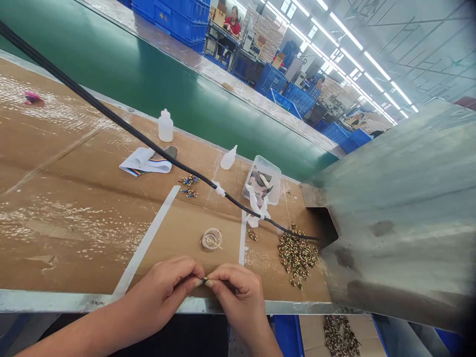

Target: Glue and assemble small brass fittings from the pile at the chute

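Note:
Near the front edge of the table, my left hand (174,287) and my right hand (238,290) meet fingertip to fingertip, both closed in a pinch. Between them is a tiny dark part with a gold-coloured spot (204,280); its exact kind is too small to make out. Just beyond my hands stands a small clear round cup (211,239) with a thin stick leaning in it. To the right lies a large heap of small gold-and-black parts (297,252). A smaller pile of similar parts with blue ends (189,186) rests farther back.
A black cable (122,124) crosses above the cardboard-covered table (74,198). White bottles (165,126), a striped cloth strip (147,162) and a clear plastic box (262,181) stand toward the back. Beyond runs a green conveyor belt (178,89). A metal panel (401,213) rises at right.

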Available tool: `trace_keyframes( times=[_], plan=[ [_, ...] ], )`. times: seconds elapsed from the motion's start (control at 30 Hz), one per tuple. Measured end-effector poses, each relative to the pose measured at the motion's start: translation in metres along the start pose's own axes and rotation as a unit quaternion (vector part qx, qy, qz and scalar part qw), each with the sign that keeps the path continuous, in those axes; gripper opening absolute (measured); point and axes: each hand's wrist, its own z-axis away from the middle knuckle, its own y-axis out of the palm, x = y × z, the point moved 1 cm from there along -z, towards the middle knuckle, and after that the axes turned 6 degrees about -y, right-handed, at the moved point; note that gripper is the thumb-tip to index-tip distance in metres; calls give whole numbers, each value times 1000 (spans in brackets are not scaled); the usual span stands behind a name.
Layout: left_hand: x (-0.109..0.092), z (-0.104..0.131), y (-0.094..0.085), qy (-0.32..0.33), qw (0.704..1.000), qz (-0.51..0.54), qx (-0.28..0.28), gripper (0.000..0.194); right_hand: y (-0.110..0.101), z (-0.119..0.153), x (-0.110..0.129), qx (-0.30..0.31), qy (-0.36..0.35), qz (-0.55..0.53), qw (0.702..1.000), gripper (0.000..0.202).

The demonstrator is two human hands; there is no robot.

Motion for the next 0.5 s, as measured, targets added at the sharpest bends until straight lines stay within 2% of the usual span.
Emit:
trace_keyframes(
  times=[0.5],
  plan=[
    [4, 1, -1, -5, 1000, -9, -1, 21, -3, -1, 1, 6, 7, 15, 1000, 12]
  ],
)
